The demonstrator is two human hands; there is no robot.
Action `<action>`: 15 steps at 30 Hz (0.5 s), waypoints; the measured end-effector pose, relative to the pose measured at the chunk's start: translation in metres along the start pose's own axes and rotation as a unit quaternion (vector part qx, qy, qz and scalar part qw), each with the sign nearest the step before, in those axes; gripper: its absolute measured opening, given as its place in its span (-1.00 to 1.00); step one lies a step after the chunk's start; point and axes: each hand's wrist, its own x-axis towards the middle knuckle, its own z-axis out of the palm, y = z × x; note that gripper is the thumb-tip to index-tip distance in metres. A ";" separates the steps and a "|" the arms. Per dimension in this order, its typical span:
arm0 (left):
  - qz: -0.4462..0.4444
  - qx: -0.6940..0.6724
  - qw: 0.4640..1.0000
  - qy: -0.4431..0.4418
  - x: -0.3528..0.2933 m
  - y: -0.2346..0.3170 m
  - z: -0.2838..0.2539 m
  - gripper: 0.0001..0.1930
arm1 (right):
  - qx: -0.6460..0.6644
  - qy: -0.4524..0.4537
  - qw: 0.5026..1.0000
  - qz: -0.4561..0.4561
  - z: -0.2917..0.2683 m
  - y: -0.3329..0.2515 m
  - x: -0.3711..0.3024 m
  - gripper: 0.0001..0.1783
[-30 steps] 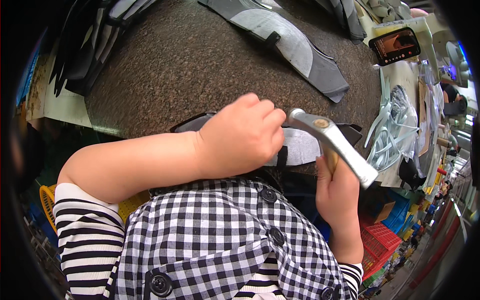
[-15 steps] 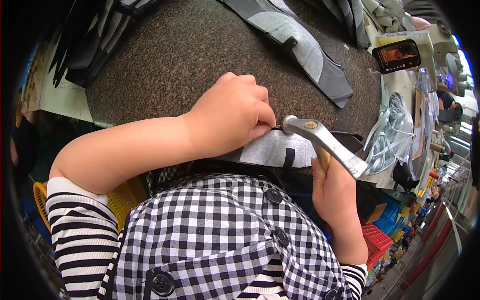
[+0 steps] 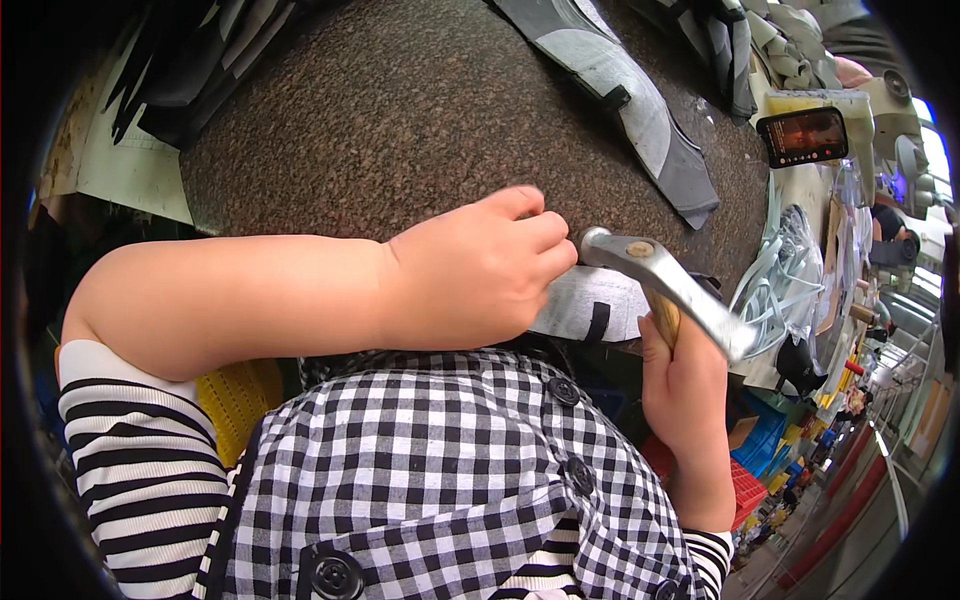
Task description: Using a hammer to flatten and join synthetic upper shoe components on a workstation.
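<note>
Your bare left hand (image 3: 480, 275) reaches in from the left, fingers curled, tips hidden, so I cannot tell what they pinch; your bare right hand (image 3: 690, 390) grips a wooden-handled silver metal hammer (image 3: 684, 282), slanted beside it; the flat pale-grey piece with a black tab (image 3: 565, 303) lies between, at the near edge of the brown speckled stone tabletop (image 3: 330, 150).

Workshop with hammer (image 3: 667, 271), red crate (image 3: 747, 493)

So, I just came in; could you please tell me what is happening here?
A person grips a hammer in the right hand, its head by the far edge of a grey piece at the table. The left hand is curled over that piece; its fingertips are hidden. Whether the hammer touches is unclear. A phone stands at the right.
</note>
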 end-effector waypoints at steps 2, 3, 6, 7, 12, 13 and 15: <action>-0.032 0.002 0.998 0.049 -0.004 -0.003 0.002 -0.83 | -0.030 0.016 0.999 -0.031 0.007 -0.005 -0.003 -0.85; -0.091 -0.058 0.993 0.042 -0.009 -0.008 0.001 -0.85 | -0.036 -0.001 0.999 -0.019 0.010 -0.005 -0.007 -0.87; -0.151 -0.121 0.980 0.035 -0.016 -0.009 -0.003 -0.87 | -0.029 0.019 0.999 -0.033 0.011 -0.006 0.000 -0.84; -0.075 -0.013 0.997 0.032 -0.015 -0.001 -0.004 -0.87 | -0.032 0.025 0.998 -0.044 0.011 -0.002 0.000 -0.82; -0.068 0.004 0.996 0.050 -0.022 -0.004 -0.006 -0.85 | 0.021 -0.060 0.998 -0.002 0.013 -0.010 -0.001 -0.74; -0.133 -0.072 0.988 0.030 -0.025 -0.011 -0.010 -0.85 | 0.025 -0.060 0.998 -0.004 0.013 -0.013 0.002 -0.74; -0.138 -0.077 0.987 0.017 -0.031 -0.013 -0.014 -0.83 | -0.013 -0.071 0.997 0.012 0.009 -0.021 0.010 -0.74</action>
